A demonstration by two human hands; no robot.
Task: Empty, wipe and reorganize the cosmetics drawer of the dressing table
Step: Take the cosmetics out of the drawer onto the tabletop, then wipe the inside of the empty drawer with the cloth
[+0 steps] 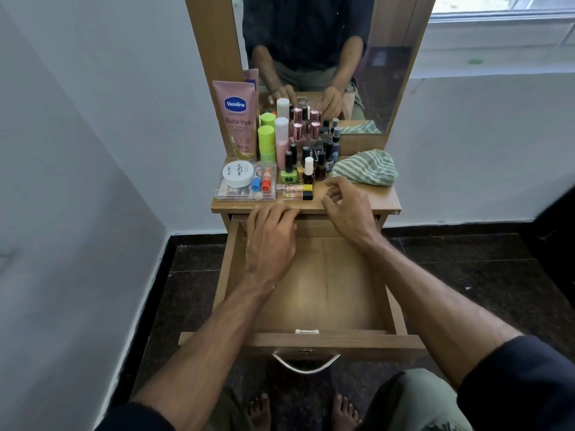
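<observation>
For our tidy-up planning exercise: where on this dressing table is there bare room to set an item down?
The open drawer floor is bare. On the tabletop, a free patch runs along the front right, below the striped cloth, around the right hand. The left and middle are crowded with the clear box and nail polish bottles.

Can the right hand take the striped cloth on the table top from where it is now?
Probably yes. The right hand is empty, and the striped cloth lies just beyond its fingers with nothing between.
</observation>
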